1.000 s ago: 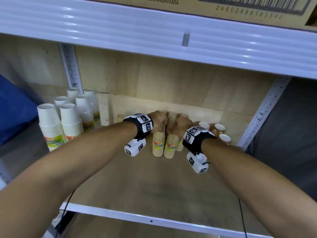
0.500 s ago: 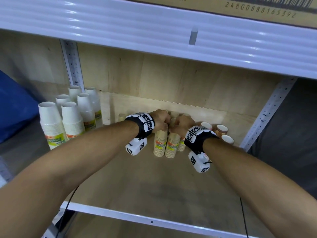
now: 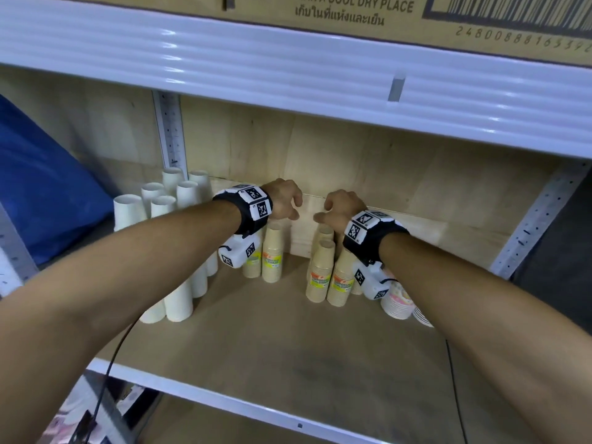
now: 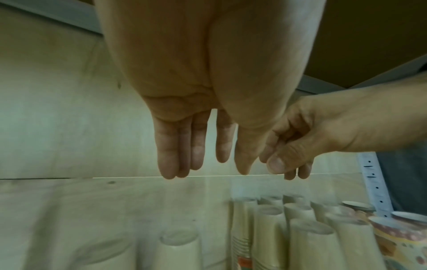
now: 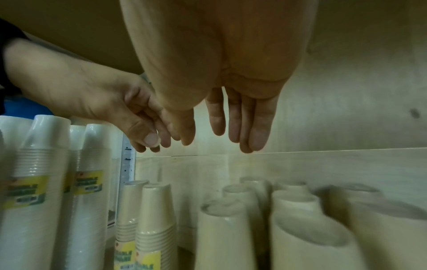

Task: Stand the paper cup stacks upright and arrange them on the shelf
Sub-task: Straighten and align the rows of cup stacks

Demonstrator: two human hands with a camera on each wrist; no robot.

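Both hands, left hand [image 3: 283, 200] and right hand [image 3: 341, 208], hang with loose fingers, holding nothing, above two brown cup stacks [image 3: 271, 254] and six white cup stacks [image 3: 179, 245].

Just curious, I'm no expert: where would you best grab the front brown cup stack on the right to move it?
Grip the brown cup stack around its narrow upper part, from above. It stands upright, neighbours crowd its base, and the right hand hovers above it.

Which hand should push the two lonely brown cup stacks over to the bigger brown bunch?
Probably the left hand: it hovers open just above the two brown paper cup stacks, while the right hand hangs over the bigger brown bunch.
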